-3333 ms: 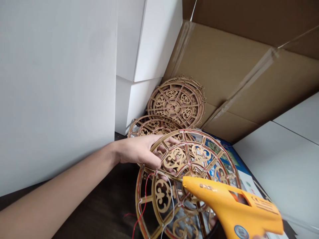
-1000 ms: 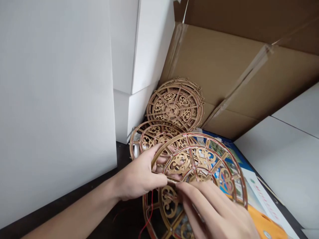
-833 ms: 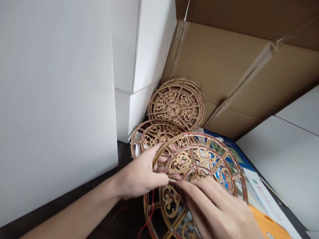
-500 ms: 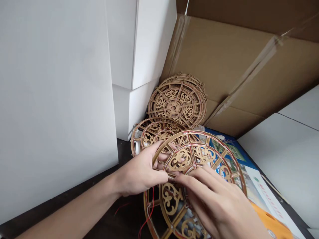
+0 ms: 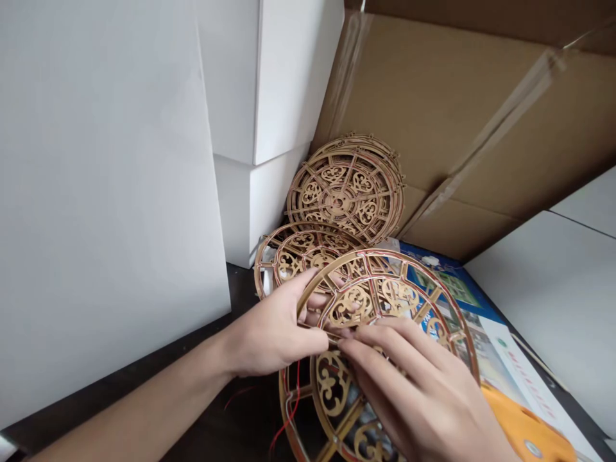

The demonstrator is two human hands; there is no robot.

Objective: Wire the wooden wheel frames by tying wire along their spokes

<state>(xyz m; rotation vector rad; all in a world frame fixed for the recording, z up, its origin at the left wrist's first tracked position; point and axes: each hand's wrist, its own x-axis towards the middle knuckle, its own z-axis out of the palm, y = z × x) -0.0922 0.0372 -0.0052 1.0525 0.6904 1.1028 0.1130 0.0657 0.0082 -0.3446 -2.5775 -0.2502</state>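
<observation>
A round carved wooden fretwork disc (image 5: 385, 301) with red and white wires along its ribs tilts above the dark table. My left hand (image 5: 269, 330) grips its left rim, thumb on top and fingers underneath. My right hand (image 5: 423, 398) lies over the disc's middle, its fingertips pinched on a rib right beside the left thumb. An orange glue gun (image 5: 524, 430) lies at the lower right, partly behind my right hand.
A second fretwork disc (image 5: 298, 247) lies flat behind the held one. A stack of discs (image 5: 346, 192) leans on a taped cardboard box (image 5: 457, 115). White boxes (image 5: 269, 96) stand left and back. A blue printed sheet (image 5: 462, 289) lies underneath.
The glue gun has left my right hand and lies at the lower right. My right hand has come onto the disc and crept slightly up its ribs. My left hand keeps its grip.
</observation>
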